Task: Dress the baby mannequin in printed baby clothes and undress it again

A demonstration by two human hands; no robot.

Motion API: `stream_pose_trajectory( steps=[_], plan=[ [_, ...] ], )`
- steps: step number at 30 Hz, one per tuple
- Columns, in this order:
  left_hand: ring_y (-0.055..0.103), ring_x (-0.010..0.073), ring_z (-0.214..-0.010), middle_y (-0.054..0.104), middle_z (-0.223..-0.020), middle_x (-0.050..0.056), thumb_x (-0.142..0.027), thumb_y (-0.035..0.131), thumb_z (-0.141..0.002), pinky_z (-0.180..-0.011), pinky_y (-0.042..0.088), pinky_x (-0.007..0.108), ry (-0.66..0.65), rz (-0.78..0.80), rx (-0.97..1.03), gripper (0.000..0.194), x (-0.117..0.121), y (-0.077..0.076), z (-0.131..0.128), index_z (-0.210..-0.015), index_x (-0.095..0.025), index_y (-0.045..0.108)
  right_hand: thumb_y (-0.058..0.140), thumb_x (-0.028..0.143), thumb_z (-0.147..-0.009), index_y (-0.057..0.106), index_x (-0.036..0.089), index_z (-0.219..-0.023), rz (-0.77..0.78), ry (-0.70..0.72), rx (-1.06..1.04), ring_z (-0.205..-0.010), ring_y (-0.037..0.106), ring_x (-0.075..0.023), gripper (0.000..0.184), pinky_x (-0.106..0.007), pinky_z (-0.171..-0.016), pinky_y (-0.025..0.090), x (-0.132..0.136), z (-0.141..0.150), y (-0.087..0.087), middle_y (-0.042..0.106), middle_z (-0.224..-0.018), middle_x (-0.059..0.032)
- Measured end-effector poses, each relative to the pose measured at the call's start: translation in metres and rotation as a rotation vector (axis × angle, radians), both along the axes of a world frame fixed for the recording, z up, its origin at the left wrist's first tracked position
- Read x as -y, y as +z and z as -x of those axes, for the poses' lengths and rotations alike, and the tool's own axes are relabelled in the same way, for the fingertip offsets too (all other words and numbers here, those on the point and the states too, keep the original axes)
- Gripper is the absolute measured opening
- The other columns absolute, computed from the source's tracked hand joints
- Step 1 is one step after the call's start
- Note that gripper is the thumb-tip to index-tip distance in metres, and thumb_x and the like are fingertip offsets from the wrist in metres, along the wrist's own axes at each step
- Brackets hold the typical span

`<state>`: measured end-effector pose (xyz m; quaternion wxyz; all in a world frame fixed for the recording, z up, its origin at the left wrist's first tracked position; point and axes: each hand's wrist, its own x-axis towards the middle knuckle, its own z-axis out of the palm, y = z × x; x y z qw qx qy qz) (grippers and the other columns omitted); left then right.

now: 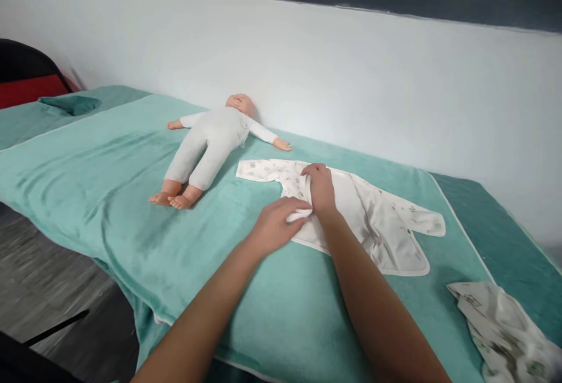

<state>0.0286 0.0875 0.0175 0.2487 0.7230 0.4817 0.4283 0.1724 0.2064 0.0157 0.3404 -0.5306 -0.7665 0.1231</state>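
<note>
A white printed baby sleepsuit (377,213) lies spread flat on a teal towel (132,195). My left hand (274,226) pinches the garment's near front edge between curled fingers. My right hand (320,187) rests on the garment's chest with fingers bent, gripping a fold of the fabric just above the left hand. A baby doll (211,140) in a white bodysuit lies on its back to the left of the garment, head toward the wall, arms out.
A second crumpled printed garment (504,330) lies at the towel's right front corner. A white wall (351,78) runs along the far edge of the bed. A folded teal cloth (70,103) and a red and black chair (26,78) sit at far left.
</note>
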Motion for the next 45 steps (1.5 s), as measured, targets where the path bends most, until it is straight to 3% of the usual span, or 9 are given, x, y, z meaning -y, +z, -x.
stream_pose_trajectory(
  steps=[5, 10, 16, 21, 24, 28, 35, 41, 45],
  plan=[
    [0.066, 0.0227, -0.095, 0.073, -0.103, 0.003, -0.009, 0.057, -0.081, -0.086, 0.051, 0.038, -0.06, -0.041, -0.328, 0.046, 0.017, -0.003, -0.018, -0.123, -0.026, 0.062, 0.034, 0.001, -0.078, 0.06, 0.024, -0.099, 0.072, -0.155, 0.04, -0.095, 0.06, -0.0225, 0.041, -0.033, -0.077, 0.047, -0.003, -0.008, 0.003, 0.058, -0.117, -0.008],
    [0.062, 0.0191, -0.077, 0.068, -0.084, 0.001, -0.032, 0.055, -0.094, -0.072, 0.048, 0.033, 0.238, 0.112, -0.024, 0.012, 0.019, -0.007, -0.011, -0.095, -0.023, 0.063, 0.042, 0.01, -0.082, 0.055, 0.025, -0.105, 0.199, -0.217, -0.103, -0.078, 0.061, -0.024, 0.03, -0.035, -0.069, 0.046, -0.01, -0.011, 0.0, 0.066, -0.094, -0.0064],
    [0.061, 0.0155, -0.091, 0.061, -0.101, 0.003, -0.038, 0.053, -0.094, -0.081, 0.052, 0.029, 0.834, 0.05, 0.677, 0.019, 0.009, -0.021, 0.016, -0.107, -0.023, 0.053, 0.053, 0.028, -0.087, 0.047, 0.024, -0.129, 0.216, -0.01, -0.325, -0.099, 0.067, -0.0215, 0.043, -0.036, -0.087, 0.053, -0.02, -0.006, -0.012, 0.07, -0.116, -0.0063],
    [0.059, 0.018, -0.111, 0.058, -0.12, 0.006, -0.025, 0.056, -0.089, -0.096, 0.051, 0.035, 0.9, -0.012, 0.608, 0.027, 0.011, -0.025, 0.019, -0.116, -0.026, 0.05, 0.053, 0.022, -0.088, 0.058, 0.023, -0.126, 0.068, 0.148, -0.106, -0.123, 0.057, -0.0261, 0.038, -0.043, -0.106, 0.045, -0.015, 0.0, -0.016, 0.062, -0.134, -0.0098],
    [0.051, 0.0218, -0.127, 0.051, -0.133, 0.009, -0.022, 0.056, -0.089, -0.103, 0.048, 0.039, 0.951, -0.149, 0.464, 0.029, 0.016, -0.018, 0.014, -0.117, -0.025, 0.051, 0.052, 0.019, -0.091, 0.064, 0.021, -0.12, 0.036, 0.178, 0.048, -0.122, 0.054, -0.0294, 0.032, -0.047, -0.109, 0.042, -0.009, 0.002, -0.012, 0.064, -0.129, -0.0106],
    [0.056, 0.0223, -0.121, 0.059, -0.122, 0.007, -0.02, 0.049, -0.093, -0.107, 0.045, 0.041, 0.847, -0.257, 0.226, 0.019, 0.021, -0.013, 0.008, -0.111, -0.024, 0.055, 0.052, 0.021, -0.093, 0.066, 0.02, -0.115, 0.014, 0.086, 0.098, -0.115, 0.055, -0.0304, 0.026, -0.046, -0.103, 0.046, -0.006, 0.003, -0.006, 0.063, -0.123, -0.0125],
    [0.063, 0.0242, -0.087, 0.071, -0.093, 0.005, -0.022, 0.047, -0.094, -0.077, 0.048, 0.037, 0.464, -0.007, -0.193, 0.019, 0.014, -0.016, 0.001, -0.102, -0.023, 0.064, 0.048, 0.029, -0.097, 0.063, 0.017, -0.123, 0.113, -0.15, 0.22, -0.126, 0.051, -0.0349, 0.033, -0.05, -0.106, 0.043, -0.001, -0.002, -0.003, 0.06, -0.133, -0.0179],
    [0.066, 0.0263, -0.088, 0.074, -0.094, 0.008, -0.019, 0.048, -0.094, -0.076, 0.046, 0.038, 0.439, 0.029, -0.374, 0.023, 0.017, -0.015, 0.002, -0.107, -0.02, 0.067, 0.029, 0.048, -0.104, 0.04, 0.006, -0.154, 0.21, -0.155, 0.402, -0.154, 0.025, -0.031, 0.065, -0.049, -0.126, 0.017, 0.015, -0.017, -0.002, 0.032, -0.166, -0.0179],
    [0.066, 0.0256, -0.091, 0.074, -0.096, 0.008, -0.019, 0.046, -0.095, -0.08, 0.048, 0.038, 0.409, 0.018, -0.332, 0.026, 0.028, -0.017, 0.007, -0.108, -0.02, 0.068, 0.021, 0.053, -0.105, 0.03, 0.003, -0.159, 0.277, -0.213, 0.501, -0.158, 0.018, -0.0288, 0.075, -0.047, -0.127, 0.013, 0.027, -0.038, 0.0, 0.022, -0.17, -0.0171]
  ],
)
